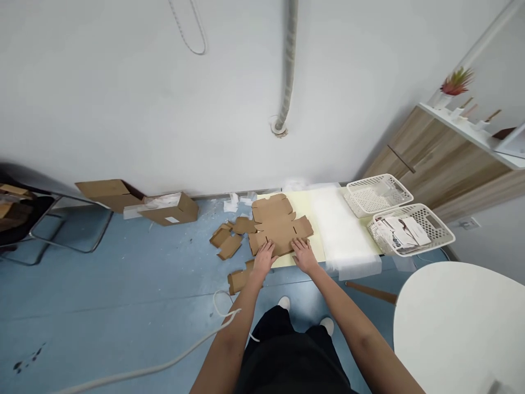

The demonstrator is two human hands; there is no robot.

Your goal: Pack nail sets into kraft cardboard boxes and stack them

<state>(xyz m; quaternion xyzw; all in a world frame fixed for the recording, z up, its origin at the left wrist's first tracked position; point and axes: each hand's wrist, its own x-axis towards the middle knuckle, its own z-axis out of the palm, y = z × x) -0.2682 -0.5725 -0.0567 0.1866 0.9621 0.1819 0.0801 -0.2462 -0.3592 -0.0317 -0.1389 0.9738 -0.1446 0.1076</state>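
Observation:
An unfolded brown cardboard box blank (279, 223), with flaps and two dark slots, lies on the pale yellow and white sheet in front of me. At its near left edge, my left hand (264, 257) rests with its fingers stretched out on the cardboard. My right hand (303, 255) touches the near right part, fingers spread over the flap. Both hands look open; any part of the thumbs under the edge is hidden. More folded cardboard pieces (229, 239) lie to the left, and another cardboard piece (238, 280) is beside my left forearm.
Two white plastic baskets stand on the right: a far one (361, 205) and a near one (445, 241) holding printed packets (404, 232). A round white table (459, 323) is at lower right. Cardboard boxes (174, 210) sit by the wall. A white cable (176, 361) crosses my left side.

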